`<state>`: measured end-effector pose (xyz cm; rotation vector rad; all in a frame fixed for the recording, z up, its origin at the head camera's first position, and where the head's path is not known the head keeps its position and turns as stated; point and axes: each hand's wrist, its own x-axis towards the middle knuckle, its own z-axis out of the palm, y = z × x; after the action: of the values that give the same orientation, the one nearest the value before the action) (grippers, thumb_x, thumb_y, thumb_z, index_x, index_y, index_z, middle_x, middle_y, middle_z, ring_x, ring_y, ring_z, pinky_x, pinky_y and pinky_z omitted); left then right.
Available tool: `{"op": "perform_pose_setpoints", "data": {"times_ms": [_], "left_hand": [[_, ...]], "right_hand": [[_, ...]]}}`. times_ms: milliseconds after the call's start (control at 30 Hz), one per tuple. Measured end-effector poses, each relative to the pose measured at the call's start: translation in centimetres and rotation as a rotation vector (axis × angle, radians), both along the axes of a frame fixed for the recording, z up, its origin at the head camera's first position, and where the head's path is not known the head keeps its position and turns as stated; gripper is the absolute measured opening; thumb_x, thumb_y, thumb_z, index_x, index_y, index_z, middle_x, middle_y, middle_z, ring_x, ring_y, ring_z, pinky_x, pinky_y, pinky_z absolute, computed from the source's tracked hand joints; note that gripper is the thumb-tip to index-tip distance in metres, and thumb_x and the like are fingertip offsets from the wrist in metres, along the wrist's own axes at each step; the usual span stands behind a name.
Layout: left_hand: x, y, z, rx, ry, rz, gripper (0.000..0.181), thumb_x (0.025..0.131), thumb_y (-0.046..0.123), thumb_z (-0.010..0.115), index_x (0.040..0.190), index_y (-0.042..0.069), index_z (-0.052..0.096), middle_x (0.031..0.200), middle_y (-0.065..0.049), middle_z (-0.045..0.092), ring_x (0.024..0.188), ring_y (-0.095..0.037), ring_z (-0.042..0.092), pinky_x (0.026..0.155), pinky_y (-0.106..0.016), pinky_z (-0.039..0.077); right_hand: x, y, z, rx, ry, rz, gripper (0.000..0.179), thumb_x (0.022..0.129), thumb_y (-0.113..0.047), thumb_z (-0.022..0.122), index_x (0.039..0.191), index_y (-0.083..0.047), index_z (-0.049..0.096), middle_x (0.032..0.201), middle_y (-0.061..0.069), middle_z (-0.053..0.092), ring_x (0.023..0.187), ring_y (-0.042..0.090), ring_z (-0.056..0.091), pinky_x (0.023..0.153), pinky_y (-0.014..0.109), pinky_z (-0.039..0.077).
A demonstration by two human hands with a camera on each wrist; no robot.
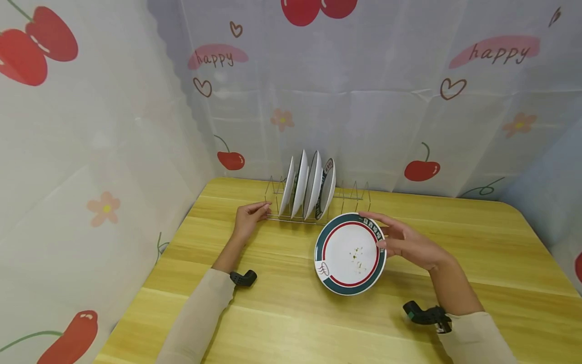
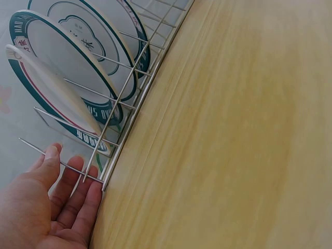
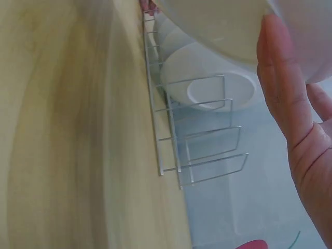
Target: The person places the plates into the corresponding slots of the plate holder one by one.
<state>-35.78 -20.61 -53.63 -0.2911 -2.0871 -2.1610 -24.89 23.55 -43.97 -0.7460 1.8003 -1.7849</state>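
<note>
My right hand (image 1: 411, 245) grips a white plate (image 1: 350, 253) by its right edge, thumb on the front and fingers at the rim and behind. The plate has a dark green rim, a red ring and small specks on its face, and is tilted toward the head camera. Its pale underside (image 3: 228, 31) shows in the right wrist view. My left hand (image 1: 249, 218) holds the left end of a wire dish rack (image 2: 116, 148), thumb and fingers around the end wires. Several plates (image 1: 300, 184) stand on edge in the rack's left and middle slots.
The rack stands near the back edge of a wooden table (image 1: 282, 313). Slots without plates (image 3: 202, 132) are at its right end. A white curtain (image 1: 345, 111) printed with cherries hangs behind it, and another sheet (image 1: 113, 167) hangs at the left.
</note>
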Motion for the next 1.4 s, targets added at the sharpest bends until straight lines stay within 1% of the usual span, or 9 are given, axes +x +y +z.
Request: {"op": "perform_pose_setpoints", "data": {"times_ms": [367, 500, 733, 833, 967, 1067, 1167, 1267, 1400], "left_hand": [[-0.1, -0.1, -0.1, 0.011, 0.007, -0.009, 0.029, 0.099, 0.012, 0.067, 0.12, -0.009, 0.071, 0.106, -0.028, 0.072, 0.09, -0.018, 0.074, 0.081, -0.032, 0.063], [0.1, -0.2, 0.1, 0.01, 0.007, -0.005, 0.028, 0.1, 0.011, 0.066, 0.12, -0.009, 0.071, 0.106, -0.03, 0.071, 0.09, -0.02, 0.074, 0.081, -0.033, 0.063], [0.0, -0.1, 0.3, 0.013, -0.009, 0.002, 0.03, 0.099, 0.012, 0.067, 0.121, -0.009, 0.07, 0.105, -0.027, 0.073, 0.089, -0.019, 0.074, 0.081, -0.032, 0.063], [-0.1, 0.0, 0.2, 0.015, -0.004, -0.008, 0.031, 0.099, 0.013, 0.067, 0.121, -0.009, 0.07, 0.104, -0.026, 0.073, 0.088, -0.017, 0.074, 0.081, -0.033, 0.063], [-0.1, 0.0, 0.1, 0.028, -0.002, -0.005, 0.029, 0.099, 0.012, 0.067, 0.119, -0.007, 0.072, 0.106, -0.031, 0.071, 0.086, -0.016, 0.074, 0.08, -0.033, 0.063], [-0.1, 0.0, 0.0, 0.023, -0.001, -0.006, 0.028, 0.099, 0.012, 0.067, 0.119, -0.007, 0.072, 0.109, -0.035, 0.068, 0.087, -0.016, 0.074, 0.081, -0.033, 0.063], [-0.1, 0.0, 0.1, 0.016, 0.001, -0.01, 0.028, 0.099, 0.013, 0.067, 0.119, -0.006, 0.072, 0.11, -0.036, 0.068, 0.088, -0.018, 0.074, 0.082, -0.035, 0.063], [0.0, 0.1, 0.2, 0.016, -0.002, -0.01, 0.028, 0.099, 0.013, 0.067, 0.119, -0.007, 0.072, 0.11, -0.035, 0.068, 0.089, -0.02, 0.074, 0.082, -0.035, 0.063], [0.0, 0.2, 0.3, 0.029, 0.0, -0.006, 0.027, 0.099, 0.01, 0.066, 0.118, -0.008, 0.072, 0.108, -0.035, 0.068, 0.088, -0.02, 0.074, 0.081, -0.034, 0.063]], "right_hand": [[0.7, 1.0, 2.3, -0.185, -0.009, -0.12, 0.058, 0.106, 0.003, 0.042, 0.16, -0.012, 0.031, 0.141, 0.012, 0.052, 0.104, 0.025, 0.068, 0.081, 0.041, 0.063], [0.9, 1.3, 3.3, -0.264, -0.028, -0.156, 0.055, 0.108, 0.003, 0.036, 0.161, -0.01, 0.029, 0.137, 0.011, 0.056, 0.095, 0.024, 0.072, 0.076, 0.039, 0.064], [1.0, 2.2, 5.3, -0.326, -0.032, -0.23, 0.052, 0.109, 0.0, 0.033, 0.16, -0.012, 0.032, 0.137, 0.01, 0.057, 0.095, 0.023, 0.073, 0.077, 0.039, 0.063], [0.9, 2.4, 6.4, -0.294, 0.009, -0.275, 0.052, 0.109, -0.001, 0.035, 0.16, -0.012, 0.032, 0.138, 0.011, 0.054, 0.095, 0.022, 0.073, 0.078, 0.039, 0.063], [0.1, 2.1, 8.3, -0.207, 0.058, -0.345, 0.052, 0.108, -0.004, 0.043, 0.159, -0.012, 0.035, 0.14, 0.014, 0.046, 0.096, 0.022, 0.072, 0.075, 0.038, 0.064], [-0.9, 1.8, 9.6, -0.147, 0.087, -0.364, 0.052, 0.108, -0.006, 0.046, 0.158, -0.01, 0.035, 0.14, 0.016, 0.043, 0.097, 0.021, 0.071, 0.073, 0.038, 0.064], [-2.0, 1.4, 10.6, -0.095, 0.111, -0.368, 0.052, 0.107, -0.007, 0.048, 0.158, -0.009, 0.035, 0.134, 0.017, 0.045, 0.096, 0.021, 0.071, 0.072, 0.038, 0.064], [-3.1, 0.9, 11.4, -0.037, 0.102, -0.392, 0.052, 0.107, -0.01, 0.052, 0.157, -0.013, 0.038, 0.129, 0.019, 0.045, 0.092, 0.021, 0.071, 0.073, 0.039, 0.064], [-4.8, 0.0, 12.2, 0.057, 0.079, -0.435, 0.054, 0.105, -0.017, 0.059, 0.155, -0.021, 0.042, 0.13, 0.02, 0.047, 0.087, 0.02, 0.069, 0.076, 0.041, 0.064]]}}
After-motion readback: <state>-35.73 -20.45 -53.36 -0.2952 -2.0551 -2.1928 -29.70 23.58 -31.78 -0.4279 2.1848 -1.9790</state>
